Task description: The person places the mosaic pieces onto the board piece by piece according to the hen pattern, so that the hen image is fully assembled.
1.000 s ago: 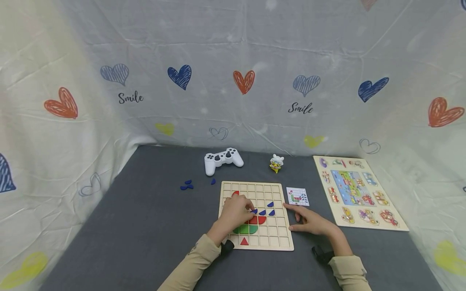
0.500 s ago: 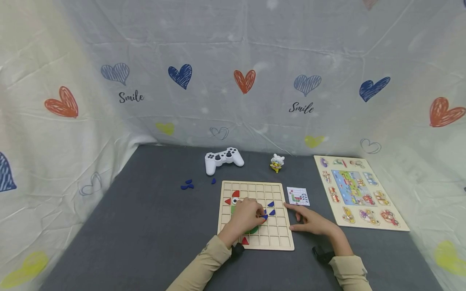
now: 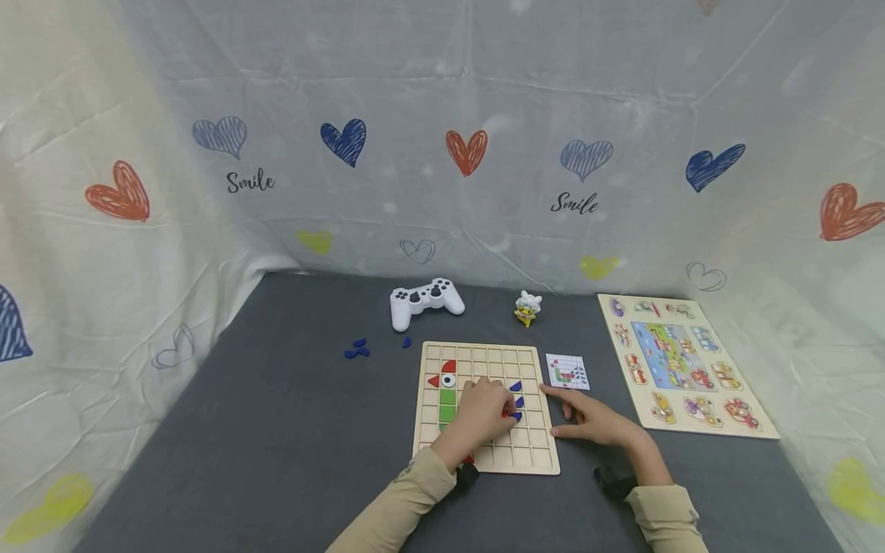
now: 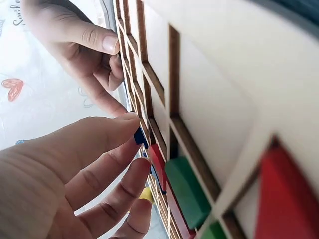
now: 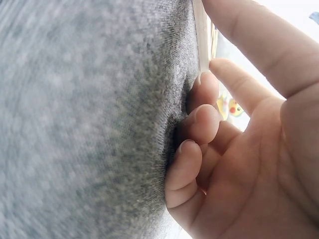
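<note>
My left hand (image 3: 480, 411) pinches a small blue piece (image 4: 139, 137) between thumb and index finger, over the right half of a wooden grid board (image 3: 539, 465). Two more blue pieces (image 3: 515, 386) lie in cells just beyond the fingertips. Along the board's left side are a red quarter-round piece (image 3: 449, 366), a round eye tile (image 3: 449, 380) and green squares (image 3: 448, 407). The left hand hides other red and green pieces in the head view. At the board's right edge, my right hand (image 3: 598, 422) touches with thumb and index finger, its other fingers bent against the cloth.
Several loose blue pieces (image 3: 359, 352) lie left of the board. Behind it stand a white game controller (image 3: 426, 302) and a small figurine (image 3: 528, 309). A printed pattern card (image 3: 568, 372) lies right of the board, with a wooden picture puzzle (image 3: 677, 418) farther right.
My left hand has moved rightward across the board with the blue piece, uncovering the eye tile and green squares. The right hand has stayed at the board's edge.
</note>
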Demonstrator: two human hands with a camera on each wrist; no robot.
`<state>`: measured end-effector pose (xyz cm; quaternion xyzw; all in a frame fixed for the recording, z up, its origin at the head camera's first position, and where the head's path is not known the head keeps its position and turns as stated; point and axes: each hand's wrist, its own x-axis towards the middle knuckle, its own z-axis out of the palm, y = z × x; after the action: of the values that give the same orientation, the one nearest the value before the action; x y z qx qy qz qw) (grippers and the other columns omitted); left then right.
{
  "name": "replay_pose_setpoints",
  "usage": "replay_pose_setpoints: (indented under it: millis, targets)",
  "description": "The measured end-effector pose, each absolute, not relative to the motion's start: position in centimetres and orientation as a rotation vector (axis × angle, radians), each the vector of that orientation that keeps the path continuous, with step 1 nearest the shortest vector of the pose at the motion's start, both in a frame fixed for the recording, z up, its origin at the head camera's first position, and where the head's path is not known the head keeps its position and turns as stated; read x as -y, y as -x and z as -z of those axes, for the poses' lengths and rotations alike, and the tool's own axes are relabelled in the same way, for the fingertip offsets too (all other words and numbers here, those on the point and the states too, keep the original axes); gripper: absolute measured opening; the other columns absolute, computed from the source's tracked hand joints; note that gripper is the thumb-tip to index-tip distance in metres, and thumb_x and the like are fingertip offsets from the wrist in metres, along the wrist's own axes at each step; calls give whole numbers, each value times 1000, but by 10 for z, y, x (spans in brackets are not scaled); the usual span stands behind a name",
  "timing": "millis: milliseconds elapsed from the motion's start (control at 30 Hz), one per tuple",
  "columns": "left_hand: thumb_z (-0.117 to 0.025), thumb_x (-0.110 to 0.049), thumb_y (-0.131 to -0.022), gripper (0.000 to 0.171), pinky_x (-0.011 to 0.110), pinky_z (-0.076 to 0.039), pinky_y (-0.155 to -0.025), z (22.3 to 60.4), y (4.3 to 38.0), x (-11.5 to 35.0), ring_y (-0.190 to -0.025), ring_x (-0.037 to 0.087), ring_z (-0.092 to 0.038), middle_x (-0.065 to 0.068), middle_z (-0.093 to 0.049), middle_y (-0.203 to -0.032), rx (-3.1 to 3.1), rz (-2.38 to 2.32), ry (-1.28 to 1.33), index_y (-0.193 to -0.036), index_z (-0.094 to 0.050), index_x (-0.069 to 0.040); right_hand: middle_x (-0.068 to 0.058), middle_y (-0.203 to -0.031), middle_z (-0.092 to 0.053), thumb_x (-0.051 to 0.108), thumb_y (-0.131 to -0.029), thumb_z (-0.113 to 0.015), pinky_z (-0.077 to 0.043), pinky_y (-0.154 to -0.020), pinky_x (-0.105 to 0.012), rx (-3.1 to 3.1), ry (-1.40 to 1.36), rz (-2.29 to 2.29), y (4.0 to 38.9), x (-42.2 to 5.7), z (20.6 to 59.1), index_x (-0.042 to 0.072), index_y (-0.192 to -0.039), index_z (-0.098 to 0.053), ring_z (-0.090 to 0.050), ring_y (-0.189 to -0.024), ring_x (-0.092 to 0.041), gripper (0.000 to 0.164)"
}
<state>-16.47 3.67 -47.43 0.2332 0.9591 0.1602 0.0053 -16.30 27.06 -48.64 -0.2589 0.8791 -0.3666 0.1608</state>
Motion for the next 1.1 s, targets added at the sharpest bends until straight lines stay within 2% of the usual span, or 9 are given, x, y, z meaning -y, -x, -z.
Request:
replay_pose_setpoints:
  millis: [333,733,1100]
  targets:
    - [-75,-33,-74,14,37,-39,-74,475,165,-42,-74,12,-48,-10,-54,-72,-3004,-463,-758,-65,-67,-27,-7,-82,-42,28,-82,-70,-32,-52,-19,-2509,754,1038,164,-271,488,4,-141,-37,-31,-58,-6,72]
    - [-75,-31,-74,8,35,-37,-71,473,160,-41,-71,12,-45,-9,-55,-74,-2972,-504,-758,-73,-71,-24,-8,-82,-42,29,-82,-70,-32,-52,-19,-2514,766,1035,164,-272,489,4,-140,-37,-31,-58,-5,72]
    - [-73,-33,-75,8,36,-38,-71,473,159,-32,-73,13,-48,-8,-55,-74,-3026,-496,-777,-79,-72,-26,-7,-82,-42,28,-81,-71,-32,-53,-20,-2524,738,1020,165,-272,489,5,-140,-38,-33,-60,-7,72]
